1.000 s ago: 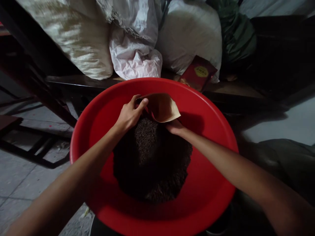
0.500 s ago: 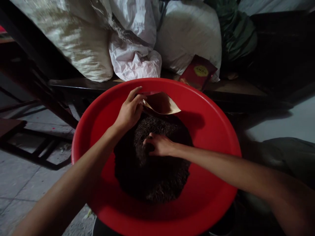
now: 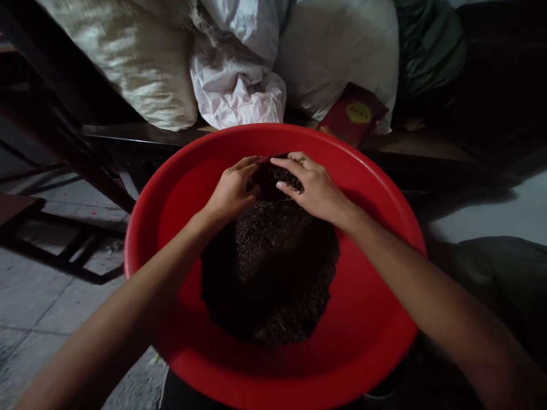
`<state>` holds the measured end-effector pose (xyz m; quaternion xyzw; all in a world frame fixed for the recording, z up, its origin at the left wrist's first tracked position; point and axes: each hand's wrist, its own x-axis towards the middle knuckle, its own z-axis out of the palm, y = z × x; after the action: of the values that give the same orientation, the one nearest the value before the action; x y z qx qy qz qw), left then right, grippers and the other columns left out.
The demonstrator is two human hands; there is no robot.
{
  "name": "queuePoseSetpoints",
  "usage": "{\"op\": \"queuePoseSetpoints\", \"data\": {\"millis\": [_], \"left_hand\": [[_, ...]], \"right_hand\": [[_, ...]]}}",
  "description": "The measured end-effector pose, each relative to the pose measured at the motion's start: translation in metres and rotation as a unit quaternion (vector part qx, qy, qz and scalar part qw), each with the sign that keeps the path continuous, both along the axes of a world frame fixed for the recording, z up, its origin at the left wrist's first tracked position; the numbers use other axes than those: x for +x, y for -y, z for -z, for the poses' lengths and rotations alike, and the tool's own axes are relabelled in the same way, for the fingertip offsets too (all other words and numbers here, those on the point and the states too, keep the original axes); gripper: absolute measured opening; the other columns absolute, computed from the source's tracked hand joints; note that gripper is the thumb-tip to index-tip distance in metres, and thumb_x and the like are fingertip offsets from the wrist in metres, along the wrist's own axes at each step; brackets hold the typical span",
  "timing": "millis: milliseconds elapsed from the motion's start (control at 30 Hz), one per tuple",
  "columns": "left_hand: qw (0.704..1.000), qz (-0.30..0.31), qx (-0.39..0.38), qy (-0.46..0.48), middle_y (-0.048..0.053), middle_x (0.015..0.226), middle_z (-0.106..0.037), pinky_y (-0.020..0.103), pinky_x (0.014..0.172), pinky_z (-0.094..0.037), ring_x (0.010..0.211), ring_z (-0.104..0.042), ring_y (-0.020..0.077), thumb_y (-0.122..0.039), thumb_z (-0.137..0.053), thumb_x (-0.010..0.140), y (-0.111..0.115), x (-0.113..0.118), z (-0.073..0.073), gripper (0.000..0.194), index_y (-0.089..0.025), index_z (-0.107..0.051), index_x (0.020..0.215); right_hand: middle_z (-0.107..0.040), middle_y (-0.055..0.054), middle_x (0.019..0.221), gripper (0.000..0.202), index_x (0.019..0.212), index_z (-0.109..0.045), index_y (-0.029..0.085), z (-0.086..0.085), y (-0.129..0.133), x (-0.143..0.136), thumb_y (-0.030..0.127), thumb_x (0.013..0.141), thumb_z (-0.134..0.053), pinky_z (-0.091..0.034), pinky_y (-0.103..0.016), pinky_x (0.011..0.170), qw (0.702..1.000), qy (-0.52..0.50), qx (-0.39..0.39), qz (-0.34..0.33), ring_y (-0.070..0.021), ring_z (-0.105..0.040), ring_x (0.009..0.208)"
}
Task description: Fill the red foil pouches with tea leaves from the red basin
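A wide red plastic basin (image 3: 376, 319) holds a heap of dark, shredded dried tea leaves (image 3: 265, 236). Over the far side of the heap, my left hand (image 3: 233, 191) grips a dark red packet (image 3: 267, 185) by its left edge, fingers on the rim and thumb beneath. My right hand (image 3: 322, 191) is at the packet's opening, its fingers curled round a clump of the same tea leaves (image 3: 288, 179). Most of the packet is hidden by both hands and by shadow.
Behind the basin, a dark wooden bench (image 3: 128, 132) carries large stuffed white sacks (image 3: 337, 51) and another dark red packet (image 3: 354, 114) with a yellow label. A dark green bag (image 3: 431, 51) sits farther right. On the left, a wooden stool (image 3: 55, 228) stands on the tiled floor.
My right hand has risen from the heap to the packet's mouth with a clump of tea leaves. The packet's pale inner side, visible before, is now mostly covered.
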<state>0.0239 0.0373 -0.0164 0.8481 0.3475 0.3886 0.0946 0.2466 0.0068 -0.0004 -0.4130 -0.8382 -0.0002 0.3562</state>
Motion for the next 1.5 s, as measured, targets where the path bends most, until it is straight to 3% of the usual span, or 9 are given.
{"op": "queuePoseSetpoints", "data": {"millis": [167, 300, 400, 500, 700, 900, 1133, 1333, 1500], "left_hand": [[1.0, -0.011, -0.023, -0.002, 0.014, 0.149, -0.06, 0.04, 0.118, -0.049, 0.138, -0.059, 0.0262, -0.003, -0.053, 0.076, 0.009, 0.006, -0.002, 0.061, -0.012, -0.065, 0.135], [0.999, -0.026, -0.031, 0.001, 0.013, 0.155, -0.054, 0.042, 0.122, -0.045, 0.144, -0.053, 0.0271, -0.001, -0.054, 0.075, 0.011, 0.001, -0.002, 0.067, -0.013, -0.062, 0.14], [0.999, -0.033, -0.024, 0.005, 0.013, 0.154, -0.055, 0.041, 0.123, -0.044, 0.144, -0.053, 0.0267, 0.0, -0.054, 0.074, 0.008, -0.003, -0.001, 0.068, -0.014, -0.062, 0.14], [0.999, -0.03, -0.025, 0.001, 0.013, 0.152, -0.057, 0.042, 0.122, -0.045, 0.142, -0.055, 0.0266, 0.0, -0.055, 0.073, 0.004, -0.003, -0.002, 0.067, -0.014, -0.064, 0.138], [0.999, -0.037, -0.022, 0.001, 0.012, 0.152, -0.058, 0.04, 0.121, -0.046, 0.141, -0.055, 0.0262, -0.002, -0.056, 0.073, -0.001, -0.003, -0.001, 0.067, -0.014, -0.065, 0.138], [0.999, -0.02, -0.024, 0.014, 0.013, 0.149, -0.06, 0.041, 0.121, -0.046, 0.141, -0.056, 0.0253, -0.003, -0.053, 0.072, 0.0, -0.008, 0.006, 0.068, -0.012, -0.064, 0.139], [0.999, 0.013, -0.034, -0.015, 0.013, 0.151, -0.059, 0.04, 0.123, -0.043, 0.143, -0.054, 0.0275, -0.007, -0.054, 0.072, -0.005, -0.012, 0.003, 0.069, -0.01, -0.063, 0.14], [0.997, 0.065, -0.046, -0.005, 0.007, 0.151, -0.059, 0.04, 0.122, -0.045, 0.141, -0.056, 0.0263, -0.006, -0.055, 0.07, -0.002, -0.014, 0.0, 0.062, -0.019, -0.071, 0.129], [0.998, 0.035, -0.046, -0.031, 0.01, 0.154, -0.056, 0.043, 0.119, -0.047, 0.14, -0.056, 0.0284, -0.007, -0.06, 0.075, -0.001, -0.006, 0.002, 0.052, -0.018, -0.071, 0.125]], "right_hand": [[-0.072, -0.007, 0.114, 0.019, 0.107, -0.073, 0.023, 0.014, 0.008, 0.012, 0.021, 0.098, -0.056, -0.058, -0.039, 0.095, 0.996, -0.024, 0.082, 0.002, -0.0207, -0.069, 0.106], [-0.073, -0.007, 0.1, 0.026, 0.104, -0.071, 0.022, 0.018, -0.012, 0.045, 0.028, 0.103, -0.046, -0.056, -0.037, 0.088, 0.968, -0.128, 0.152, 0.153, -0.0203, -0.068, 0.096], [-0.074, -0.009, 0.105, 0.031, 0.107, -0.071, 0.02, 0.054, -0.04, 0.066, 0.032, 0.103, -0.043, -0.054, -0.041, 0.092, 0.952, -0.096, -0.054, 0.286, -0.0229, -0.069, 0.1], [-0.071, -0.017, 0.124, 0.039, 0.123, -0.07, 0.016, 0.11, -0.039, 0.057, 0.042, 0.101, -0.05, -0.051, -0.05, 0.1, 0.878, 0.01, -0.342, 0.334, -0.032, -0.066, 0.118], [-0.036, -0.019, 0.166, 0.082, 0.161, -0.036, 0.014, 0.172, 0.03, -0.005, 0.059, 0.096, -0.057, -0.023, -0.058, 0.126, 0.889, 0.056, -0.391, 0.229, -0.0393, -0.026, 0.157], [-0.065, -0.01, 0.138, 0.065, 0.142, -0.061, 0.025, 0.139, 0.059, -0.038, 0.04, 0.081, -0.08, -0.05, -0.042, 0.108, 0.933, 0.04, -0.358, -0.011, -0.0279, -0.065, 0.123], [-0.074, -0.004, 0.114, 0.049, 0.122, -0.074, 0.027, 0.075, 0.045, -0.051, 0.028, 0.074, -0.083, -0.056, -0.038, 0.097, 0.949, 0.097, -0.227, -0.194, -0.0245, -0.07, 0.106], [-0.069, -0.007, 0.122, 0.038, 0.127, -0.066, 0.025, 0.011, 0.021, -0.019, 0.031, 0.09, -0.067, -0.053, -0.043, 0.105, 0.998, -0.039, 0.008, -0.042, -0.0249, -0.065, 0.116], [-0.068, -0.007, 0.12, 0.034, 0.125, -0.069, 0.024, 0.018, 0.0, 0.002, 0.027, 0.091, -0.065, -0.055, -0.043, 0.102, 0.996, 0.011, 0.031, 0.088, -0.025, -0.066, 0.112]]}}
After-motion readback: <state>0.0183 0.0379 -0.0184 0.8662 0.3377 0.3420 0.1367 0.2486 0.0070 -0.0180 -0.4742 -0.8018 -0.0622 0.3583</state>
